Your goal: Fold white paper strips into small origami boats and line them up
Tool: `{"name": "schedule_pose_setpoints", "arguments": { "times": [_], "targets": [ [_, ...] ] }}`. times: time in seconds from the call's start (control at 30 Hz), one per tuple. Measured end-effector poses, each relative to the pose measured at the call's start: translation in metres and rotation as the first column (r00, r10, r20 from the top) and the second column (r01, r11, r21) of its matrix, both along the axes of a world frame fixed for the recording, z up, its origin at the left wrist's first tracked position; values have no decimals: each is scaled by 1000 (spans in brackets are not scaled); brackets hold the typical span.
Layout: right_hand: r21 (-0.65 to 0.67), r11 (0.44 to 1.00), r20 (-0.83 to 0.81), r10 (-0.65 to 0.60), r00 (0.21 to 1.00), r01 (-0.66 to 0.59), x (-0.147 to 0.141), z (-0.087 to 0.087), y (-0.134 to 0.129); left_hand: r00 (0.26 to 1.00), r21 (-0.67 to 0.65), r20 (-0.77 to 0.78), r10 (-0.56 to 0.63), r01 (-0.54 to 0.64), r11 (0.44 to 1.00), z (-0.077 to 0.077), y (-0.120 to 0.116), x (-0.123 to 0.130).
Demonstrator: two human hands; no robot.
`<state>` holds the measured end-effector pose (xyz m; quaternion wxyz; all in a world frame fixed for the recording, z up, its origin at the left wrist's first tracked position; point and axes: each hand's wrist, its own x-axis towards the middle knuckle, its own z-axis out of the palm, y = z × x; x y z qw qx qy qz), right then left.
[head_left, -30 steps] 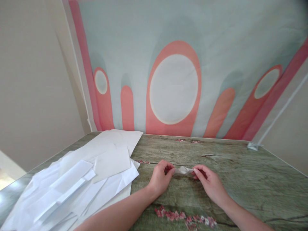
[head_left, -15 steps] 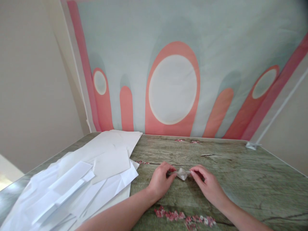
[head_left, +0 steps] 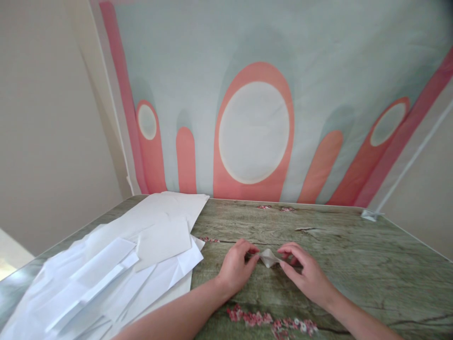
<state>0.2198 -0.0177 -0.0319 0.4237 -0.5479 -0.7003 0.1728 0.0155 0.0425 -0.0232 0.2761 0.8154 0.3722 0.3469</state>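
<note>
**Small folded paper held between two hands, its right end the less certain**

A small piece of pale folded paper [head_left: 268, 258] sits between the hands, just above or on the table [head_left: 354, 269]; which, I cannot tell. Its middle bulges into a diamond shape, narrowing to each side.

The left hand [head_left: 235, 267] pinches the left end between thumb and fingers. At the right hand [head_left: 307, 274], thumb and forefinger stand apart, with the paper's right tip at the thumb; whether another finger presses it there is unclear. If that contact is slight, the tip could slip away and the folds spring loose. Pulling the ends unevenly could tear or flatten something this thin-looking.

Farther left lies a loose, overlapping pile of white paper [head_left: 164, 243]. The left forearm crosses its near edge, so a sideways sweep could drag sheets along. Behind the table hangs a printed backdrop [head_left: 177, 61], well apart from the hands.
</note>
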Motion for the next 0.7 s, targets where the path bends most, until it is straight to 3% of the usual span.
{"name": "schedule_pose_setpoints", "arguments": {
  "times": [0.23, 0.33, 0.47, 0.57, 0.63, 0.7],
  "targets": [
    [4, 1000, 74, 27, 997, -28, 4, 4, 2, 999, 3, 45, 22, -22, 1000, -3, 0, 0],
    [23, 999, 68, 24, 997, -26, 6, 0, 6, 996, 26, 90, -8, 6, 1000, 4, -4, 0],
    [28, 1000, 72, 11, 997, -13, 10, -2, 9, 983, 111, 141, -121, 106, 988, 31, -13, -3],
    [23, 1000, 80, 2, 997, -4, 13, -2, 11, 954, 210, 61, -292, 274, 938, 40, -31, -12],
    [34, 999, 81, -23, 996, 21, 17, -2, 13, 937, 208, 5, -350, 341, 917, 28, -53, -23],
    [53, 997, 70, -67, 995, 63, 24, -2, 18, 961, 173, 48, -274, 262, 949, 2, -83, -36]
  ]
}}
